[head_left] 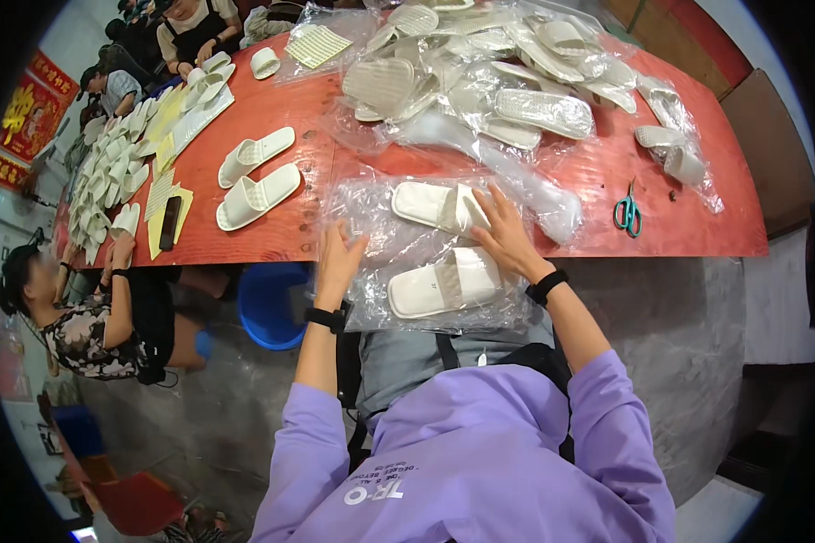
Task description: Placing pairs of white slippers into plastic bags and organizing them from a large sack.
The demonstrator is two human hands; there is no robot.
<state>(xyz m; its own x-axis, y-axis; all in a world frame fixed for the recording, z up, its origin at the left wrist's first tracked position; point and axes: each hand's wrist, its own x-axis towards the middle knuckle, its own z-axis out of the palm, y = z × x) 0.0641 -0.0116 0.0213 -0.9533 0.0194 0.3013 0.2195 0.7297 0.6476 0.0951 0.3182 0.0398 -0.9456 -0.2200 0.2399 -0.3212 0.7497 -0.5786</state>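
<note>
At the table's near edge, a white slipper and a second white slipper lie one above the other, toes to the right. Clear plastic bags spread around them and overhang the edge; whether the slippers are in or on the plastic, I cannot tell. My right hand is open, its stretched fingers over the toe end of the farther slipper and its thumb near the strap. Left of the pair, my left hand rests at the plastic with fingers apart, holding nothing.
Another pair of white slippers sits to the left on the red table. Bagged slippers pile up at the back. Teal-handled scissors lie right. Loose slippers heap far left, beside a seated person. A blue bucket stands below.
</note>
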